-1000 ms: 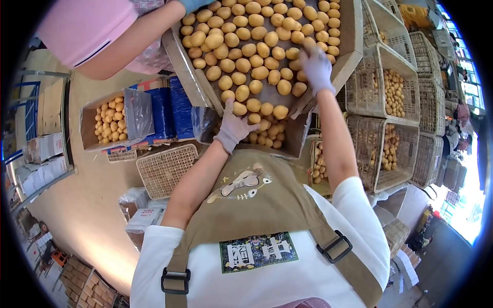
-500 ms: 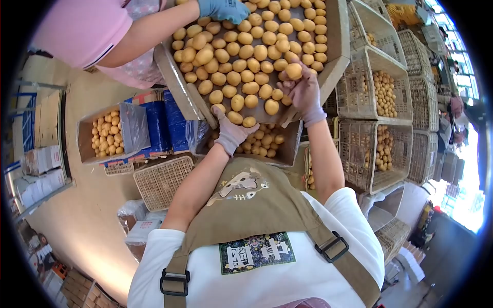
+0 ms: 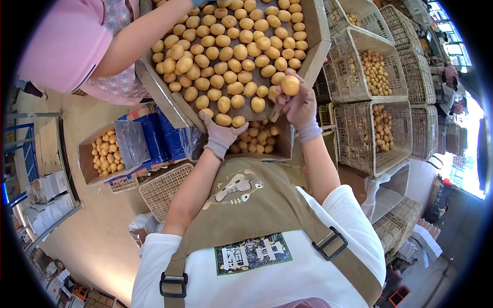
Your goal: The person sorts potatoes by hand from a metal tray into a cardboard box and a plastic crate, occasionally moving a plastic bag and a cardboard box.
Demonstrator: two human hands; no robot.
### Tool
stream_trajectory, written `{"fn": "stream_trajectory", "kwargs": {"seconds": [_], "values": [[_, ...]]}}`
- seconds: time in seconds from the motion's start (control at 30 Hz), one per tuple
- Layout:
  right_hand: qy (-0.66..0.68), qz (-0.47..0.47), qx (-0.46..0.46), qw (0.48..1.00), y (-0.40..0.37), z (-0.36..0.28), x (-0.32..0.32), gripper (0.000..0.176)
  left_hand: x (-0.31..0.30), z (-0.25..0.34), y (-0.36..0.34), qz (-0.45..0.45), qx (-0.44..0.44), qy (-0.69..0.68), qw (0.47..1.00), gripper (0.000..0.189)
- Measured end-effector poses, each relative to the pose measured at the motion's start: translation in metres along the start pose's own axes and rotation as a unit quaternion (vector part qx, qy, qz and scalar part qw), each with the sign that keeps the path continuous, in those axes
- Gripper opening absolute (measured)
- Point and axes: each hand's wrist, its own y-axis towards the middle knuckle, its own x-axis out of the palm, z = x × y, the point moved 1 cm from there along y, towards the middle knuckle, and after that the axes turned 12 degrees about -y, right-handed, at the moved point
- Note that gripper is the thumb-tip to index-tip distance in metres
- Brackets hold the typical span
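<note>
Many round yellow-brown fruits (image 3: pixel 240 52) lie spread on a sorting tray (image 3: pixel 163 102) with raised edges. At the tray's lower opening, my gloved left hand (image 3: pixel 223 134) has its fingers apart, touching or close beside a few fruits at the edge. My gloved right hand (image 3: pixel 299 105) holds one fruit (image 3: pixel 290 85) up between its fingers, at the tray's lower right corner. Below the opening, a box (image 3: pixel 284 146) holds more of the fruits, partly hidden by my left hand and the apron.
A co-worker's arm (image 3: pixel 141 41) in a pink sleeve reaches over the tray at upper left. Plastic crates (image 3: pixel 363 100) of fruit are stacked at right. A lined box (image 3: pixel 88 177) of fruit and an upturned-looking crate (image 3: pixel 165 190) stand at left.
The view has shifted, so the tray sits further left and up. My right hand still holds a fruit, now more upright. The co-worker's gloved hand has mostly left the frame at the top.
</note>
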Motion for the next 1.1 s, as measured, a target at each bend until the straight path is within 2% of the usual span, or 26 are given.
{"fn": "stream_trajectory", "kwargs": {"seconds": [0.03, 0.07, 0.13, 0.2, 0.23, 0.27, 0.3, 0.33, 0.37, 0.4, 0.43, 0.47, 0.5, 0.57, 0.67, 0.73, 0.77, 0.8, 0.83, 0.87, 0.93, 1.0, 1.07, 1.1], "values": [[-0.022, -0.006, -0.006, 1.0, -0.007, -0.006, 0.002, 0.051, 0.0, 0.0, 0.0, -0.002, 0.0, 0.001, 1.0, 0.111], [-0.033, 0.061, 0.012, 0.998, -0.018, -0.013, 0.003, 0.053, -0.001, 0.0, 0.0, -0.001, 0.001, 0.004, 1.0, 0.11], [-0.086, 0.044, -0.015, 0.995, -0.03, -0.026, -0.008, 0.056, 0.001, -0.001, -0.003, -0.011, 0.006, 0.013, 1.0, 0.108], [-0.121, 0.071, -0.043, 0.989, -0.039, -0.038, -0.006, 0.058, 0.006, -0.003, -0.005, -0.039, 0.009, 0.031, 0.999, 0.107], [-0.125, 0.087, -0.06, 0.987, -0.04, -0.043, 0.003, 0.058, 0.004, -0.002, -0.005, -0.074, -0.003, 0.046, 0.996, 0.106], [-0.129, 0.104, -0.078, 0.983, -0.04, -0.051, 0.011, 0.059, 0.003, -0.002, -0.003, -0.064, -0.01, 0.032, 0.997, 0.107], [-0.225, 0.093, -0.149, 0.958, -0.04, -0.063, 0.021, 0.057, 0.001, -0.001, -0.001, -0.053, -0.017, 0.019, 0.998, 0.109], [-0.297, 0.068, -0.21, 0.929, -0.041, -0.082, 0.033, 0.059, -0.001, -0.001, 0.0, -0.057, -0.017, 0.022, 0.998, 0.11], [-0.353, 0.117, -0.315, 0.873, -0.05, -0.098, 0.049, 0.06, -0.003, 0.0, 0.001, -0.046, -0.013, 0.017, 0.999, 0.112], [-0.402, 0.164, -0.413, 0.801, -0.058, -0.117, 0.075, 0.061, -0.005, 0.001, 0.002, -0.047, -0.014, 0.01, 0.999, 0.113], [-0.44, 0.149, -0.532, 0.708, -0.06, -0.137, 0.082, 0.062, -0.002, 0.0, -0.001, -0.041, -0.01, 0.016, 0.999, 0.112], [-0.46, 0.127, -0.6, 0.643, -0.07, -0.158, 0.091, 0.062, 0.0, -0.001, -0.003, -0.036, -0.006, 0.022, 0.999, 0.112], [-0.473, 0.106, -0.663, 0.571, -0.08, -0.179, 0.101, 0.061, 0.0, 0.0, -0.002, -0.028, -0.009, 0.014, 0.999, 0.112], [-0.509, 0.146, -0.68, 0.507, -0.097, -0.205, 0.098, 0.059, -0.003, 0.003, 0.0, -0.011, -0.013, -0.005, 1.0, 0.111], [-0.582, 0.33, -0.634, 0.388, -0.078, -0.229, 0.041, 0.061, -0.001, 0.003, -0.001, -0.053, -0.013, 0.042, 0.998, 0.111], [-0.642, 0.423, -0.486, 0.415, -0.044, -0.241, 0.043, 0.062, -0.003, 0.002, -0.005, 0.003, 0.001, 0.023, 1.0, 0.11], [-0.67, 0.446, -0.358, 0.472, -0.025, -0.25, 0.056, 0.061, -0.004, 0.002, -0.005, 0.023, 0.0, 0.008, 1.0, 0.11], [-0.673, 0.446, -0.365, 0.464, -0.018, -0.239, 0.041, 0.058, 0.0, 0.001, -0.001, 0.038, 0.001, -0.01, 0.999, 0.109], [-0.676, 0.44, -0.374, 0.457, -0.007, -0.224, 0.021, 0.055, 0.004, -0.001, 0.004, 0.004, -0.004, 0.006, 1.0, 0.11], [-0.641, 0.352, -0.376, 0.569, -0.001, -0.194, 0.03, 0.055, 0.005, -0.001, 0.006, -0.027, -0.005, 0.022, 0.999, 0.11], [-0.727, 0.143, -0.263, 0.618, 0.006, -0.125, 0.043, 0.057, -0.002, 0.001, 0.001, -0.038, -0.001, 0.045, 0.998, 0.11], [-0.835, -0.046, -0.196, 0.513, 0.016, -0.037, 0.045, 0.055, -0.007, 0.003, -0.001, -0.014, 0.007, 0.051, 0.999, 0.11], [-0.869, -0.112, -0.216, 0.431, 0.016, 0.025, 0.011, 0.053, -0.012, 0.007, 0.0, 0.03, 0.024, 0.064, 0.997, 0.11], [-0.914, -0.136, -0.13, 0.36, 0.022, 0.032, 0.002, 0.058, -0.008, 0.006, -0.005, 0.069, 0.032, 0.08, 0.994, 0.108]]}}
